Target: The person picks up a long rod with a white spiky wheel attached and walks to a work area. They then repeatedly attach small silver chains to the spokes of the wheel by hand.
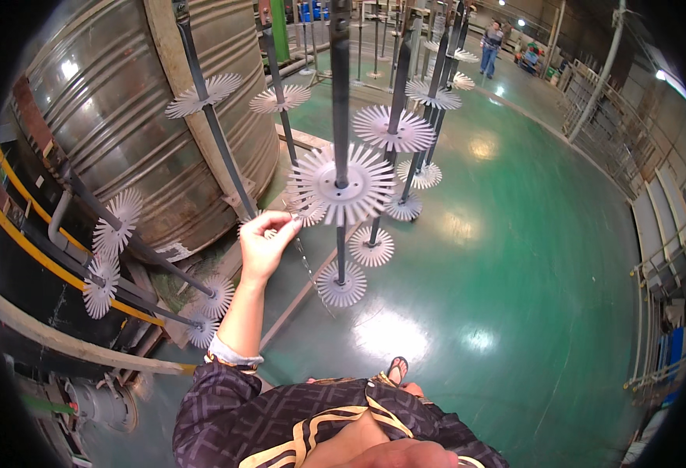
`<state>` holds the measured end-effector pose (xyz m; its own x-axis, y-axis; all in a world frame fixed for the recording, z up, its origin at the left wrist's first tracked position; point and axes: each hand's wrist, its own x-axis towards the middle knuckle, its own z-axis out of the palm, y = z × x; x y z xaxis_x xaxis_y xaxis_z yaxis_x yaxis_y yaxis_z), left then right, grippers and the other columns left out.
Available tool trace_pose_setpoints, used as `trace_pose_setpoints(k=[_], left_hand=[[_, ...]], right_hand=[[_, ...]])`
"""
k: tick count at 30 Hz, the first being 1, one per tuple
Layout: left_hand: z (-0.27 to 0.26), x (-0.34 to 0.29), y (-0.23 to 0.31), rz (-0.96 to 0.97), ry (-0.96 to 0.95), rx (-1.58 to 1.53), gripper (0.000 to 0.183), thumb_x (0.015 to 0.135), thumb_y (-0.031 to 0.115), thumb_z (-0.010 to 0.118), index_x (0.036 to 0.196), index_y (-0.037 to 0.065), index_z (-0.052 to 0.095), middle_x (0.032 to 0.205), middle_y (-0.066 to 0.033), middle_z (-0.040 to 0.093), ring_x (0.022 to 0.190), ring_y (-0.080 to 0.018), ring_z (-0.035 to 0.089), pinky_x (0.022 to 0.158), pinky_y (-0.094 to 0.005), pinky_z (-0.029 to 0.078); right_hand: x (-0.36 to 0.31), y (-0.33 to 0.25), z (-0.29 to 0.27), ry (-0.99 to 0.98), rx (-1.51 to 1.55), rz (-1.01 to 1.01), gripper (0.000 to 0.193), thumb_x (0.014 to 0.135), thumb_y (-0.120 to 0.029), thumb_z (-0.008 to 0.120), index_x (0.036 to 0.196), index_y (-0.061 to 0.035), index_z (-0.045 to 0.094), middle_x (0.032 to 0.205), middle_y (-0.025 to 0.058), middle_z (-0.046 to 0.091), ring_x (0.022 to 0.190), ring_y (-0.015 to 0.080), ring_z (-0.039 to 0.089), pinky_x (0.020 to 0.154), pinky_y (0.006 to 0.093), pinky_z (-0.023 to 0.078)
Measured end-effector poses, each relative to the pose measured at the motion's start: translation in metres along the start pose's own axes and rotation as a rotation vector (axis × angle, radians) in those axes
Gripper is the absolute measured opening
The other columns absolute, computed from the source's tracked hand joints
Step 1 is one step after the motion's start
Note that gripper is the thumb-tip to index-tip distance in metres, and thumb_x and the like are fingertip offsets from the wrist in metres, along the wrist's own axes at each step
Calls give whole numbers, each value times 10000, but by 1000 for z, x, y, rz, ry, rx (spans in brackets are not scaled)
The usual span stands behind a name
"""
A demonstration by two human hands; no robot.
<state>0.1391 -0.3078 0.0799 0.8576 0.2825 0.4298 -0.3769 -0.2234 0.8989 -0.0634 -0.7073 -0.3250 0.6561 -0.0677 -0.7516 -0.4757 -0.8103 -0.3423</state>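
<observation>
My left hand (261,248) is raised at the middle left, thumb and fingers closed in a pinch. A thin, twisted wire-like strand (305,261) hangs down from beside the fingertips. Exactly how it is gripped is too small to make out. Just right of the hand, a large pale disc (341,186) with slotted, petal-like edges sits on a dark vertical bar (341,93). A second slotted disc (309,209) is partly hidden behind my fingertips. Lower on the same bar is another disc (341,284). My right hand does not show.
More bars carry slotted discs (393,129) behind and to the left. A large ribbed metal tank (132,101) stands left, with yellow rails (54,261) below it. Green floor (499,257) stretches right towards racks (662,257). A person (490,48) stands far back.
</observation>
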Motion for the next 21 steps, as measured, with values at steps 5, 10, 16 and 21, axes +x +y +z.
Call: trace_pose_setpoints(k=[5,10,16,21], left_hand=[[76,-35,-2,18,74,-65,105,728,18,713,813,-5,656,724,0,619,619,-42,525,586,-186,426],[151,-53,1,-109,178,-102,92,734,-14,693,818,-10,655,733,-13,629,645,-47,549,598,-181,434],[222,-32,-13,-134,178,-84,118,727,-14,704,835,-5,658,800,-42,654,709,-74,592,663,-203,479],[261,2,-38,-143,223,-40,116,733,8,708,837,-8,661,763,-15,639,672,-47,560,629,-182,449]], right_hand=[[39,52,-76,-21,77,9,343,732,-321,608,981,-94,674,977,173,643,957,329,600,837,390,461],[56,112,-167,32,151,-22,389,737,-320,629,980,-17,658,960,190,648,898,302,627,791,365,472],[73,165,-220,49,369,61,337,762,-235,642,973,29,639,863,177,658,735,251,640,664,352,498],[91,161,-245,9,428,1,291,796,-184,613,980,41,619,794,158,652,663,241,626,578,344,495]])
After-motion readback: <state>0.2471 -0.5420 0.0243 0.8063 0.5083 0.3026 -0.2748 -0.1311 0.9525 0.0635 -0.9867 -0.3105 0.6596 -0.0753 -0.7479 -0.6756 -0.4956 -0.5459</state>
